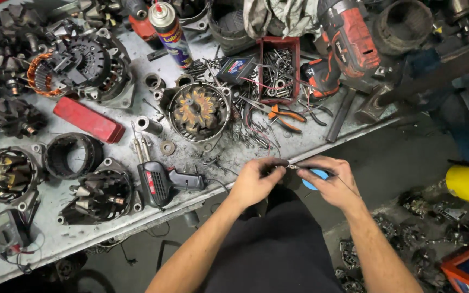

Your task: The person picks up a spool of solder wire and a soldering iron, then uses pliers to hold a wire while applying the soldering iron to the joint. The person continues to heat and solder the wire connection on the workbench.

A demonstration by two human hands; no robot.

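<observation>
Both hands meet just off the near edge of the desk [299, 149], forearms angled inward. The left hand [253, 182] pinches one end of a thin wire [291, 167], fingers curled tight on it; the right hand [332, 182] grips the other end, with a round blue thing [315, 179] showing beneath it. The grey metal desk is grimy and crowded: a black soldering gun [164, 182] lies just left of the hands, an alternator housing [197, 111] beyond, orange-handled pliers [283, 116], a red tray of screws [279, 68], a red cordless drill [346, 46].
</observation>
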